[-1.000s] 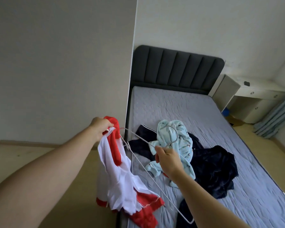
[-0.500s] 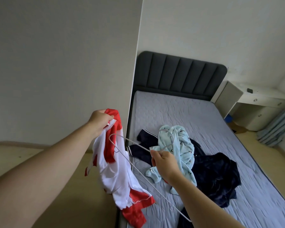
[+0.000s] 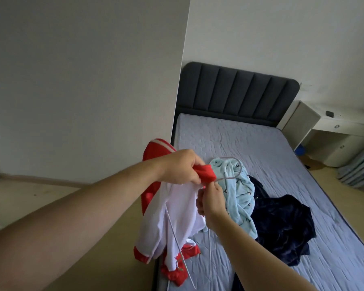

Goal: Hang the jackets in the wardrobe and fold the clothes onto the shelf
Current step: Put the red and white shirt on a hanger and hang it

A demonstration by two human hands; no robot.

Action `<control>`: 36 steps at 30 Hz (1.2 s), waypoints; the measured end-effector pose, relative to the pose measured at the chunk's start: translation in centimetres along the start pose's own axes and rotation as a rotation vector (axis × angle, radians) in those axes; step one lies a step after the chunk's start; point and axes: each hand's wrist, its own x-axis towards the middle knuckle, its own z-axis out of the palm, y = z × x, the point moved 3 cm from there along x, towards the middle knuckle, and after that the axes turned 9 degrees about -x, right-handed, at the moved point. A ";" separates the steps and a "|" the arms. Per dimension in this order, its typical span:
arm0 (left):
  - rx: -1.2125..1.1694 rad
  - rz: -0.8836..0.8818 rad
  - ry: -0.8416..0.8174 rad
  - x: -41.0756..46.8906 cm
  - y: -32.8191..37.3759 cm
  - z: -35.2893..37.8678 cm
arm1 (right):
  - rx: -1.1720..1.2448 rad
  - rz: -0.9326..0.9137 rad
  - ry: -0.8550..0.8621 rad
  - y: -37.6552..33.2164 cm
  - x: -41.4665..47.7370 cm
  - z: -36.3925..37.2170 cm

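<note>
- Left hand [image 3: 182, 166]: fingers curled round the red collar of the red-and-white jacket [image 3: 172, 217], holding it up over the bed's near left edge.
- Right hand [image 3: 211, 199]: pinching the neck of the wire hanger [image 3: 231, 171], whose arms run down inside the jacket.
- Light blue garment [image 3: 241, 198]: heaped on the bed [image 3: 261, 143], just right of the hands.
- Dark navy clothes [image 3: 282, 225]: piled to its right, touching it.
- White desk [image 3: 345, 127]: far right, beside the dark headboard [image 3: 240, 91].

Both arms outstretched — left hand [image 3: 182, 166] and right hand [image 3: 210, 199] clenched.
</note>
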 end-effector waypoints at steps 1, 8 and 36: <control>0.059 0.003 -0.016 -0.1 0.2 0.3 | 0.004 0.000 0.020 -0.2 -0.1 -0.1; 0.137 0.080 0.137 -0.9 0.2 -0.2 | 0.141 -0.024 0.032 -1.5 0.4 -0.4; 0.762 0.402 0.577 1.9 -0.3 -3.2 | -0.330 0.072 -0.202 -0.8 2.0 -2.9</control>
